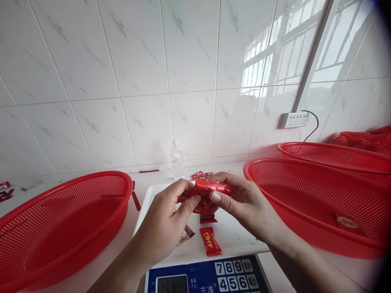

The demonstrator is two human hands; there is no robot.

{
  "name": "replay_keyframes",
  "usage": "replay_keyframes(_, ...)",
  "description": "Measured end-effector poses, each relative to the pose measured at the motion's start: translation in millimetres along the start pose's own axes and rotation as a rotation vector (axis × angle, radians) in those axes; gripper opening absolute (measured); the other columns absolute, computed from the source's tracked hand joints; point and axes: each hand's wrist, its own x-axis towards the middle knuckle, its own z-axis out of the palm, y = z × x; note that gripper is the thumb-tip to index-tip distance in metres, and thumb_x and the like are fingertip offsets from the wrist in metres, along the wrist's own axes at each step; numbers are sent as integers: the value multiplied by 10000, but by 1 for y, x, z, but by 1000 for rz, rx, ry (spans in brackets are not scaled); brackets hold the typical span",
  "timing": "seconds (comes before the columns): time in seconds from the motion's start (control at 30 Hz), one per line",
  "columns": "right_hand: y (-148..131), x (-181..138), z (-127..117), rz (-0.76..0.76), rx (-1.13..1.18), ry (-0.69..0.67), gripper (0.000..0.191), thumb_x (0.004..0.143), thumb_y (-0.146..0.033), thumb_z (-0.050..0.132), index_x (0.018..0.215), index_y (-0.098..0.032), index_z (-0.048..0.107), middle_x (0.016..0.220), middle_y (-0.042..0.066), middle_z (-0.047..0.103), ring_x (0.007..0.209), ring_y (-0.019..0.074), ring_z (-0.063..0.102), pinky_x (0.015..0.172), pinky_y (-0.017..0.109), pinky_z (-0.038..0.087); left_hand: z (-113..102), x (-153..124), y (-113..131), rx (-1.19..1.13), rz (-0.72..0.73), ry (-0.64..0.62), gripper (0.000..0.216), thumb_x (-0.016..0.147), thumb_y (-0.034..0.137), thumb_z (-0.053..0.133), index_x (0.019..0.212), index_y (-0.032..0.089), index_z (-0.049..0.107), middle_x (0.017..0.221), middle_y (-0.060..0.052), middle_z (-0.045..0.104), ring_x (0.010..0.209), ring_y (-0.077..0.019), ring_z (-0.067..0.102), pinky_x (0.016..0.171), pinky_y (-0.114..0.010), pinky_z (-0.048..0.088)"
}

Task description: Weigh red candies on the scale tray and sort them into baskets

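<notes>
1. Left hand: fingers curled, thumb and forefinger pinching the left end of one red pouch.
2. Right hand: thumb pressed on the pouch's right part, fingers wrapped behind it. Both hands hold the pouch raised above the scale tray.
3. Scale: one unit, white tray on top, blue keypad panel at the near edge, with digits 4 to 9 legible.
4. Loose items on the tray: one red candy lying flat, one brownish wrapped piece beside the left hand, and one red piece partly hidden under the pouch.
5. Red mesh baskets: three. One on the left, two on the right, the far one overlapped by the near one.
6. Near right basket contents: one round red-and-white item.
7. Worktop rear: one clear bottle, upright against the wall, and a few red packets beside it.
8. Wall: one white power strip.
</notes>
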Motion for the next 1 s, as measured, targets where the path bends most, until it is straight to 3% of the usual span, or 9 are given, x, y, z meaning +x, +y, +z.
replay_keyframes(0.2,1,-1,3,-67,7,91,411,838,-500,708,629,-171,579,587,-30,515,527,99,498,470,224,427,2,-1,1,74,-31,-8,154,970,306,565,1043,245,687,1046,-35,731,931,-184,708,863,-337,599)
replay_keyframes(0.33,1,-1,3,-48,88,111,369,836,-470,719,657,-169,606,571,-30,543,508,96,525,461,214,456,3,0,2,9,-59,-72,198,951,317,604,1124,241,661,1071,-43,729,988,-192,696,847,-312,601)
replay_keyframes(0.53,0,1,0,73,167,-5,330,745,-455,818,854,-168,698,744,30,694,653,162,672,586,276,583,1,1,-1,215,-44,-13,180,989,294,511,1079,273,666,1020,4,714,744,-126,678,896,-354,572)
replay_keyframes(0.63,1,1,2,70,191,-4,322,703,-417,860,711,-167,658,703,14,678,673,165,695,608,269,603,2,1,-4,377,-9,23,153,970,257,520,985,248,673,985,-4,694,792,-156,677,830,-341,575)
replay_keyframes(0.73,3,1,2,64,248,31,354,743,-444,827,680,-174,608,631,-8,655,580,152,685,561,287,621,3,1,-3,368,-7,51,116,943,260,566,1004,247,663,983,-8,706,884,-175,681,774,-296,573)
replay_keyframes(0.9,2,0,2,-78,285,129,331,818,-405,772,650,-180,595,632,-18,633,563,109,641,526,235,603,1,2,2,307,-101,82,146,919,374,605,992,259,656,877,10,709,717,-152,680,565,-230,541)
replay_keyframes(1.0,-1,0,3,-127,307,127,313,834,-384,760,649,-188,601,635,-18,638,573,111,647,531,226,602,1,2,3,284,-97,93,135,911,376,611,911,247,651,813,15,685,731,-159,677,555,-219,528)
